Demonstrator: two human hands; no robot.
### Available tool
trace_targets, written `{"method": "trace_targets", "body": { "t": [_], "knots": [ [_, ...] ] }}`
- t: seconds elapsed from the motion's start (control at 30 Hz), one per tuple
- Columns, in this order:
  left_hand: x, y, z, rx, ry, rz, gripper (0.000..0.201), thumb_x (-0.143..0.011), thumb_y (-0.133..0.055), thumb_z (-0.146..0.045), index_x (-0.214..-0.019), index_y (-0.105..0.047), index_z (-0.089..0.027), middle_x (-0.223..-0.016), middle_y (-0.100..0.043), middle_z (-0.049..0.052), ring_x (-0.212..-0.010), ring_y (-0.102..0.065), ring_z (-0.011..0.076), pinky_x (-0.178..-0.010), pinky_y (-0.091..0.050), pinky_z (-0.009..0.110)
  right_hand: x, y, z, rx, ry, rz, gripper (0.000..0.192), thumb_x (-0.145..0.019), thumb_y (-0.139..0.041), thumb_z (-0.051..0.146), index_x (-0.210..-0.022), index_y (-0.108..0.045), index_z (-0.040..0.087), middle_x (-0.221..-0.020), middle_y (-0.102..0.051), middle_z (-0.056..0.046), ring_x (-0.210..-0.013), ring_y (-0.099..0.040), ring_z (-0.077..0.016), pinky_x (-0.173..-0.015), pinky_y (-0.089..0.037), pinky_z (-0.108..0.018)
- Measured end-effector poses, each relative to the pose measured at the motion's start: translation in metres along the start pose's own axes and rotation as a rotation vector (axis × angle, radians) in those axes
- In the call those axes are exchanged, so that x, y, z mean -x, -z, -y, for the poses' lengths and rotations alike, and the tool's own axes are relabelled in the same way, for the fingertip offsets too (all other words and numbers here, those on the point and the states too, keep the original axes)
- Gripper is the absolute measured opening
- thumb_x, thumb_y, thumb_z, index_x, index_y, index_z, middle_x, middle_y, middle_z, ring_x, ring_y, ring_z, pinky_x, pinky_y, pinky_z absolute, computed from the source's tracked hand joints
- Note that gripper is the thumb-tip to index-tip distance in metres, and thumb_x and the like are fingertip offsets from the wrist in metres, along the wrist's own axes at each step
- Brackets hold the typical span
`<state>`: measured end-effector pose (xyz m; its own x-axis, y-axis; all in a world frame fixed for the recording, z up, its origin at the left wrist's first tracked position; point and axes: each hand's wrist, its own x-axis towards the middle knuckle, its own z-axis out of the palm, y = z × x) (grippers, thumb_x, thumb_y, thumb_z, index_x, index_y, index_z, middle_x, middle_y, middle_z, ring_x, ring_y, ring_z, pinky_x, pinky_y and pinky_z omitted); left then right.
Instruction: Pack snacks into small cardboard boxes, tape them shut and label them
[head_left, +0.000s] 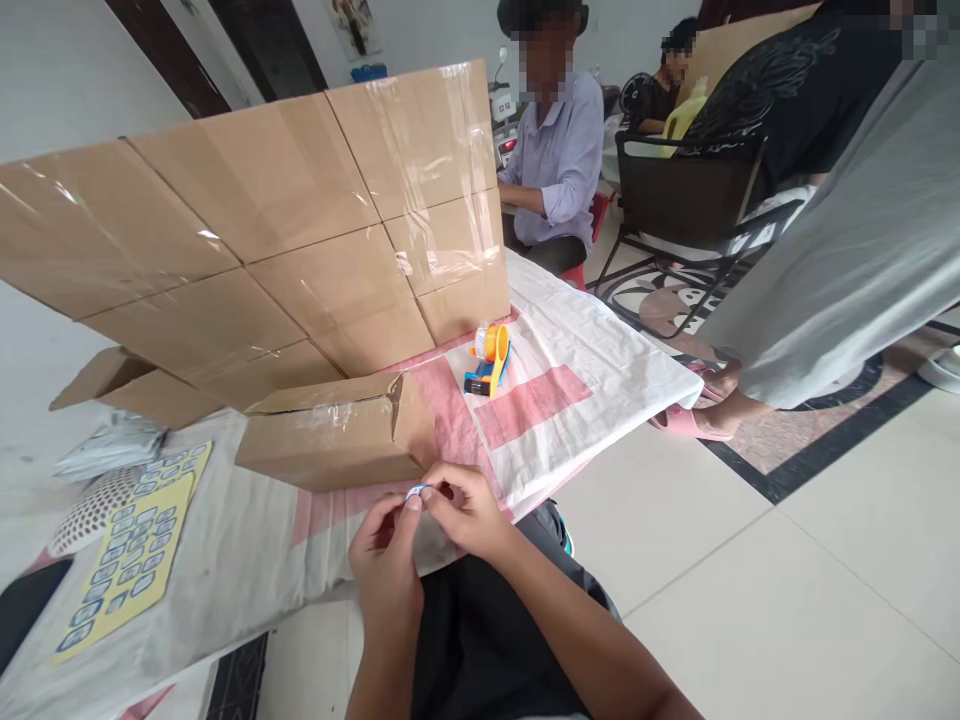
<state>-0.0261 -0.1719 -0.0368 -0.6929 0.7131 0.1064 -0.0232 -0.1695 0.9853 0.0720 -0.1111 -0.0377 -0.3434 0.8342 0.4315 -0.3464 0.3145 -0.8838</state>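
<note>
Between the fingertips of my left hand (388, 540) and my right hand (465, 510) is a small white sticker with a blue edge (417, 492). Both hands pinch it, just in front of a closed cardboard box (337, 440) on the table. To the left lies a yellow sticker sheet (142, 560) with rows of blue-edged stickers; their print is too small to read. Beyond the box stands a yellow and blue tape dispenser (491, 362) with a roll of clear tape.
A wall of taped cardboard (300, 230) rises at the back of the cloth-covered table (247, 550). Grey plastic packets (112, 445) and an open box (135, 385) are at left. One person (559, 160) sits beyond; another (817, 210) stands at right by a chair (686, 190).
</note>
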Motion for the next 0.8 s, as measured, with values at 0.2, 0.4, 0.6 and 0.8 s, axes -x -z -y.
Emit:
{"method": "trace_targets", "body": {
  "t": [0.2,0.4,0.6,0.8],
  "knots": [
    [-0.012,0.010,-0.010,-0.299,-0.202,0.016,0.020,-0.078,-0.078,-0.038,-0.086,-0.076,-0.020,-0.078,-0.069,0.002,-0.071,-0.059,0.0154,-0.067,-0.047,0.028,-0.031,0.021,0.008,0.161,-0.009,0.132,0.021,-0.096,-0.059,0.035,-0.088,-0.070,0.019,-0.082,-0.071,-0.003,-0.071,-0.061,-0.0143,-0.067,-0.046,-0.027],
    [-0.053,0.046,-0.044,-0.608,-0.751,-0.366,0.022,-0.080,-0.077,-0.026,-0.101,-0.076,-0.018,-0.103,-0.067,0.007,-0.102,-0.062,0.0229,-0.085,-0.047,0.035,-0.072,0.039,-0.009,0.169,-0.089,0.126,0.018,-0.096,-0.056,0.027,-0.091,-0.070,0.018,-0.087,-0.072,-0.002,-0.081,-0.064,-0.0158,-0.076,-0.047,-0.027],
    [-0.134,0.076,-0.050,-0.424,-0.357,-0.349,0.080,-0.074,-0.085,-0.033,-0.145,-0.051,-0.018,-0.151,-0.050,0.015,-0.136,-0.051,0.0279,-0.111,-0.043,0.044,-0.084,0.034,-0.028,0.194,-0.146,0.100,0.016,-0.096,-0.052,0.022,-0.088,-0.065,0.018,-0.079,-0.066,0.000,-0.078,-0.064,-0.0158,-0.075,-0.046,-0.027],
    [-0.168,0.083,-0.032,-0.264,-0.123,-0.177,0.085,-0.068,-0.089,-0.042,-0.141,-0.052,-0.019,-0.139,-0.059,0.013,-0.128,-0.055,0.0277,-0.116,-0.041,0.051,-0.083,0.028,-0.019,0.417,-0.171,0.107,0.013,-0.097,-0.054,0.022,-0.090,-0.065,0.022,-0.085,-0.070,0.001,-0.079,-0.065,-0.0163,-0.072,-0.043,-0.026]
  ]
}}
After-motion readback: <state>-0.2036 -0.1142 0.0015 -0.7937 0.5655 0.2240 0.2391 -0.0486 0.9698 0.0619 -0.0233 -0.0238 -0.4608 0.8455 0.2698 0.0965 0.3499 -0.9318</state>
